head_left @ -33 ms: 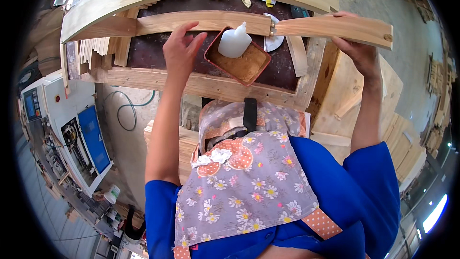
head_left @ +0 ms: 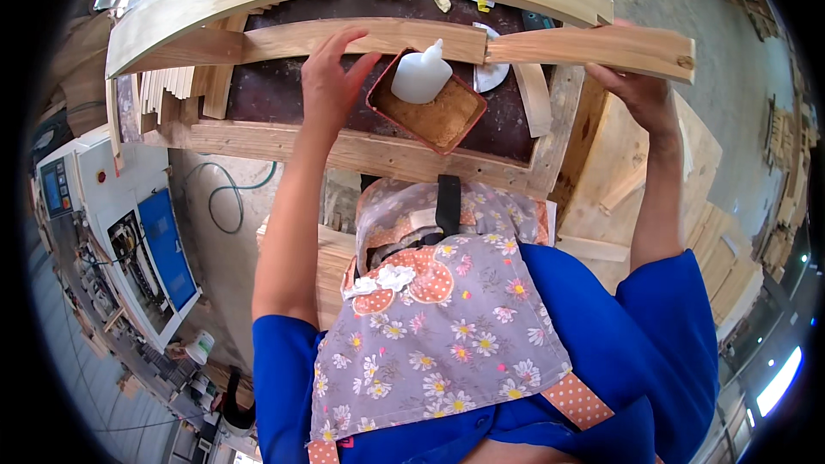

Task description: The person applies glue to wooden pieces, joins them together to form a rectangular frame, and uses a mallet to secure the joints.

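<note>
I see one long wooden slat (head_left: 481, 41) lying across the dark surface (head_left: 284, 94), spanning both hands. Right hand (head_left: 640, 90) grips its right end from beneath. Left hand (head_left: 331, 77) rests open on the slat, fingers spread, nothing clenched. Just right of it: one red tray (head_left: 427, 112) with one white squeeze bottle (head_left: 419, 76) inside. Count: one slat, one tray, one bottle
</note>
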A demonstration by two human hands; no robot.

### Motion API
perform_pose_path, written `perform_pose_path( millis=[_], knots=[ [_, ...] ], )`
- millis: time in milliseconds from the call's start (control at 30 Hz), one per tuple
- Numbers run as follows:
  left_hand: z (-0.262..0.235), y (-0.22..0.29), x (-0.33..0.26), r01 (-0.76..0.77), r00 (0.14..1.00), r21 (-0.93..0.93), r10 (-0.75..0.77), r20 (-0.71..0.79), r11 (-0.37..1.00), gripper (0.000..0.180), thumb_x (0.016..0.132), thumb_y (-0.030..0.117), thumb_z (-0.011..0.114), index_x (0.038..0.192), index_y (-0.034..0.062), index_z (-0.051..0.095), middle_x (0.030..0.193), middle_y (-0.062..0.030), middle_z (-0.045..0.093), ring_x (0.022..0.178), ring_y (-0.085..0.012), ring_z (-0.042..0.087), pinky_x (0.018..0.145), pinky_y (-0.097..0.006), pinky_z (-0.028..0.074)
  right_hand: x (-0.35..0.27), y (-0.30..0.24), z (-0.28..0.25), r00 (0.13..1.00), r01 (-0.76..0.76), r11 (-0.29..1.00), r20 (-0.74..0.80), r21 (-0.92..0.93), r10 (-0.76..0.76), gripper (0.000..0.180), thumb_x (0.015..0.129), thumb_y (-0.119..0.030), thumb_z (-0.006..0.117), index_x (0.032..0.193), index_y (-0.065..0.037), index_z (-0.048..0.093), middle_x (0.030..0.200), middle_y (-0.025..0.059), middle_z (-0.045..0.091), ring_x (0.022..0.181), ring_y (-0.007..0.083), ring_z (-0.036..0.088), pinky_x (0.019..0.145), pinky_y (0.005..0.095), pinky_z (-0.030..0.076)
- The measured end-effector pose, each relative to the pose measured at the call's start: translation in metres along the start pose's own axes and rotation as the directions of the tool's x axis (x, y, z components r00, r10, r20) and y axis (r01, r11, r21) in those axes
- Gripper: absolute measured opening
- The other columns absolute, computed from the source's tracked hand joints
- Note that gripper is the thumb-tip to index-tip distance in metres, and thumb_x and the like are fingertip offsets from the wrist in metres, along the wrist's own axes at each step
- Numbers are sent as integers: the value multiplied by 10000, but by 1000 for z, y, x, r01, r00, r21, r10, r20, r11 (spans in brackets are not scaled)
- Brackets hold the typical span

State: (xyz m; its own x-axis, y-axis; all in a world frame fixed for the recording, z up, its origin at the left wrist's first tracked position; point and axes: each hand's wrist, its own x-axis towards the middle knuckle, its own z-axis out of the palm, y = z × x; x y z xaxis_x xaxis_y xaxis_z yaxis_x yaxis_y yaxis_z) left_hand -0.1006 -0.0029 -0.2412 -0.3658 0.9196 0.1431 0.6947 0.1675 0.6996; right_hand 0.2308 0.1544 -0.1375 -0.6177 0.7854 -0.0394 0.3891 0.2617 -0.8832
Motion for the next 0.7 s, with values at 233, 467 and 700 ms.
perform_pose_path(
  millis=[233, 467, 700],
  knots=[
    [39, -11, 37, -358, 921, 30, 348, 174, 933, 394, 765, 190, 725, 1136, 113, 615, 1117, -94, 637, 1087, -289, 562, 889, -382, 467, 10, -9, 4, 997, 68, 980, 53, -188, -59, 386, 788, -91, 737, 1145, -77, 590, 1063, 12, 628, 924, 104, 591, 792, 269, 522],
    [42, 14, 65, -171, 810, 80, 93, 579, 982, 480, 797, 340, 652, 1177, 59, 568, 1209, -155, 574, 1146, -328, 508, 946, -418, 423, 9, -6, 0, 997, -49, 949, 47, -310, 67, 511, 778, -191, 767, 1220, -79, 535, 1001, 21, 647, 884, 108, 594, 751, 279, 524],
    [68, -3, 71, -235, 804, -25, 208, 556, 972, 526, 780, 367, 661, 1176, 34, 567, 1168, -182, 592, 1077, -348, 548, 915, -428, 438, 3, -15, 17, 999, -31, 966, 18, -256, 37, 496, 778, -196, 769, 1204, -81, 541, 948, 14, 654, 874, 108, 588, 730, 290, 521]
  ],
)
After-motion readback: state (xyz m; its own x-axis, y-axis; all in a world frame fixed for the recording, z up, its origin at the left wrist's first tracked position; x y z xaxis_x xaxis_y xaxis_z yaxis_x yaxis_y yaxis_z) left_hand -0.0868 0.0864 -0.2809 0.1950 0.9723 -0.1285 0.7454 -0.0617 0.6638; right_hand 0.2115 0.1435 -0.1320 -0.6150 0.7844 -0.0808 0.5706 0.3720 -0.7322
